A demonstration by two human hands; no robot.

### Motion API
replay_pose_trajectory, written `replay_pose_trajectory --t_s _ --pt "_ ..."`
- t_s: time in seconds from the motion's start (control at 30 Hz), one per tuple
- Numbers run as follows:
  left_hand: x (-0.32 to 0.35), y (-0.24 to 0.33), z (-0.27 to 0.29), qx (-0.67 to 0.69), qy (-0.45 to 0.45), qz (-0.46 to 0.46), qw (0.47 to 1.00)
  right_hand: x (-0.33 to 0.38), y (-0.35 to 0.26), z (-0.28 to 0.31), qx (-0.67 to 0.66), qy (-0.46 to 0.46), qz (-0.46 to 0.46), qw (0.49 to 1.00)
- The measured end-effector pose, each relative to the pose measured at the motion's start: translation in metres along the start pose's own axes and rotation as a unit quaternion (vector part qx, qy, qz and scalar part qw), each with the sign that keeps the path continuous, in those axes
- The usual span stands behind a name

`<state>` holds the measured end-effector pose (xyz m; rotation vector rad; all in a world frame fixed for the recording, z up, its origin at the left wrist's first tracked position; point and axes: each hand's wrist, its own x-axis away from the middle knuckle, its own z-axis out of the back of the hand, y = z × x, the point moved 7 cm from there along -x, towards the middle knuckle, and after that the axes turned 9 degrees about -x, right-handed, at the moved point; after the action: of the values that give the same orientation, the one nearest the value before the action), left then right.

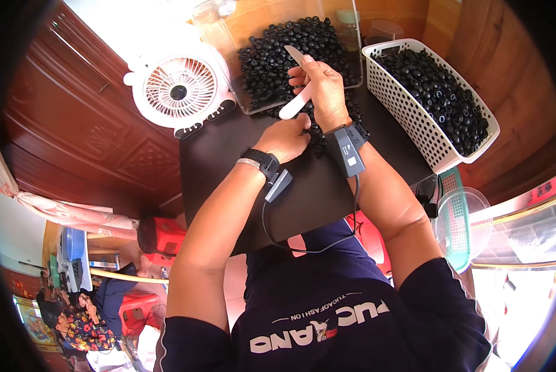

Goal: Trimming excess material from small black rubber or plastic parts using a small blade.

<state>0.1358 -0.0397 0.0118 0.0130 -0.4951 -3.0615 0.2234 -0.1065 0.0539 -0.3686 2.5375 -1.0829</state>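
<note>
fan (179, 92) left, basket (414, 118) right — table (228, 149) between

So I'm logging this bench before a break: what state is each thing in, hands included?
Left hand: closed over small black round parts on the table.
Right hand: gripping a white flat stick, raised.
White basket: nearly full of black parts.
Clear tray: holds a heap of black parts.
White fan: whether running cannot be told.
Black table: carries loose parts.
</note>
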Motion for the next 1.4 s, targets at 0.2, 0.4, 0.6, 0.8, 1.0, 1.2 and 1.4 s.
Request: replay_pose_trajectory --t_s 0.2,0.4,0.6,0.8,1.0,1.2,1.4 --pt "0.006 0.000 0.001 -0.047 -0.058 0.034 0.997 0.000 0.002 -0.001 0.001 -0.010 -0.015 1.000" --pt "0.016 0.003 0.003 -0.064 -0.053 0.027 0.996 0.002 0.003 -0.003 0.019 -0.012 -0.020 1.000" --pt "0.021 -0.048 0.003 0.175 0.052 0.067 0.981 0.006 0.008 -0.013 0.010 -0.027 -0.022 0.999" --pt "0.064 -0.094 -0.002 0.643 0.093 0.152 0.745 0.029 0.027 -0.037 0.022 -0.127 -0.124 0.984" --pt "0.069 -0.098 0.006 0.726 0.151 0.088 0.665 0.071 0.054 -0.073 0.067 -0.268 -0.084 0.957" --pt "0.069 -0.090 0.003 0.736 0.104 0.091 0.663 0.068 0.063 -0.063 0.058 -0.235 -0.097 0.965" --pt "0.064 -0.070 0.001 0.757 -0.063 -0.035 0.649 0.066 0.061 -0.061 0.026 -0.223 -0.233 0.946"
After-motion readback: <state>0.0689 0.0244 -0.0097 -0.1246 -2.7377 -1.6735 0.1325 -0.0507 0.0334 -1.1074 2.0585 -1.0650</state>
